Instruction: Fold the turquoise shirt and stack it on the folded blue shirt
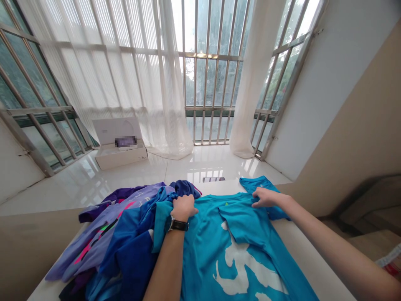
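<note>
A teal T-shirt [206, 225] with a large white brush-stroke print lies spread in front of me, one sleeve folded inward over its chest. My left hand [184, 207], with a black-strapped watch [177, 225] on the wrist, is closed on the shirt's left shoulder area; its fingertips are partly hidden. On the opposite shoulder, my right hand [263, 197] pinches the fabric near the folded sleeve. Behind that hand lies a folded blue garment [258, 182]. Left of the T-shirt, blue clothes [131, 234] and a lavender garment [90, 246] with pink marks are heaped together.
An open white box [122, 159] stands on the glossy window sill [171, 169] at the back left. A flat dark phone-like object [214, 179] lies on the sill. Sheer curtains [125, 79] hang before the barred window. A white wall [313, 96] rises at the right.
</note>
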### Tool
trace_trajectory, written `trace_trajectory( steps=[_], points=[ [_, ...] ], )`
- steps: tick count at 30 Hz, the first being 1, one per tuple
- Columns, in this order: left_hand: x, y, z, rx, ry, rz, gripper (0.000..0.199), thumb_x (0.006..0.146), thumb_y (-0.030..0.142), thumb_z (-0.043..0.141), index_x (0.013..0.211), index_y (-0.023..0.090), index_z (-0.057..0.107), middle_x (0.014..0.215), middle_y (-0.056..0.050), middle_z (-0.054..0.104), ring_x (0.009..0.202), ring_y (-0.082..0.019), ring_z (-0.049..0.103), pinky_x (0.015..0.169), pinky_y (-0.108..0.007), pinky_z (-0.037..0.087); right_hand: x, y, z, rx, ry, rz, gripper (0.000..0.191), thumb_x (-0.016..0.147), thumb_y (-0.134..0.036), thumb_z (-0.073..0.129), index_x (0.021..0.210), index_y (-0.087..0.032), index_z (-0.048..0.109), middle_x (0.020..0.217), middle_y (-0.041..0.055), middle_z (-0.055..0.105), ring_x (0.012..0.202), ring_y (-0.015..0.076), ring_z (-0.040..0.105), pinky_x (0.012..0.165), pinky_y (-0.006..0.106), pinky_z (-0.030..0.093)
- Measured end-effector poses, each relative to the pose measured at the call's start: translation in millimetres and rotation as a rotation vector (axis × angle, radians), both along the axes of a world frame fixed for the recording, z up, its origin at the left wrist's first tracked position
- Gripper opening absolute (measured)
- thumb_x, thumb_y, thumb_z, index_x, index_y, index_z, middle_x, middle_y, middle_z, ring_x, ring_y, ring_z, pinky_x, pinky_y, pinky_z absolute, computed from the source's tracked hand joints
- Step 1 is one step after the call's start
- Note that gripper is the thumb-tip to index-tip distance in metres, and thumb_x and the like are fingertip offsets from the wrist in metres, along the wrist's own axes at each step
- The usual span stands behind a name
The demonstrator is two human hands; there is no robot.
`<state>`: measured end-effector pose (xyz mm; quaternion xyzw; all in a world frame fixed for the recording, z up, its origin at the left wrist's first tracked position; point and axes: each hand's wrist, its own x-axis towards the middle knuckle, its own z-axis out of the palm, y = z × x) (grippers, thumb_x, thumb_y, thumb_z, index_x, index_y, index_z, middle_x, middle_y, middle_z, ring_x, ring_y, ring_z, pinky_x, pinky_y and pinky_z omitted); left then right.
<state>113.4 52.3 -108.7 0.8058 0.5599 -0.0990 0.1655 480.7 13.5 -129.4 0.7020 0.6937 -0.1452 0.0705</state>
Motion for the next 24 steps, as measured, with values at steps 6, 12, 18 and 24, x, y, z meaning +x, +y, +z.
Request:
trace_trajectory(
  steps=[6,12,18,24],
  points=[
    [-8.4,3.5,2.7,0.019,-0.013,0.038,0.029,0.083,0.023,0.063,0.112,0.018,0.063,0.121,-0.015,0.068,0.11,-0.033,0.064,0.087,-0.042,0.05,5.1,-0.4,-1.5,0.0,0.028,-0.018,0.021,0.069,-0.042,0.068,0.068,-0.021,0.065,0.077,0.0035,0.066,0.076,0.0223,0.061,0.061,0.028,0.04],
    [-18.8,13.6,8.1,0.222,-0.071,0.172,0.026,0.095,0.029,0.045,0.113,0.019,0.061,0.117,-0.013,0.068,0.108,-0.031,0.064,0.087,-0.04,0.048,9.7,12.0,-0.6,0.201,0.047,-0.079,0.01,0.073,-0.03,0.066,0.077,-0.022,0.062,0.085,0.0033,0.068,0.081,0.0212,0.061,0.065,0.026,0.039],
    [-24.2,17.9,6.2,0.349,-0.076,0.281,0.026,0.098,0.029,0.041,0.118,0.019,0.057,0.118,-0.013,0.066,0.109,-0.027,0.063,0.084,-0.035,0.047,-4.2,31.1,-12.1,0.418,0.077,-0.223,0.02,0.085,-0.023,0.054,0.104,-0.02,0.06,0.101,0.0111,0.069,0.093,0.0241,0.064,0.073,0.029,0.044],
    [-18.3,-0.6,27.9,0.346,-0.058,0.158,0.037,0.091,0.029,0.057,0.126,0.019,0.052,0.128,-0.014,0.059,0.119,-0.032,0.055,0.092,-0.039,0.045,-35.1,-0.3,-13.9,0.511,0.22,-0.177,0.052,0.085,-0.023,0.056,0.135,-0.018,0.046,0.134,0.0171,0.057,0.11,0.0252,0.063,0.091,0.034,0.049]
  ],
)
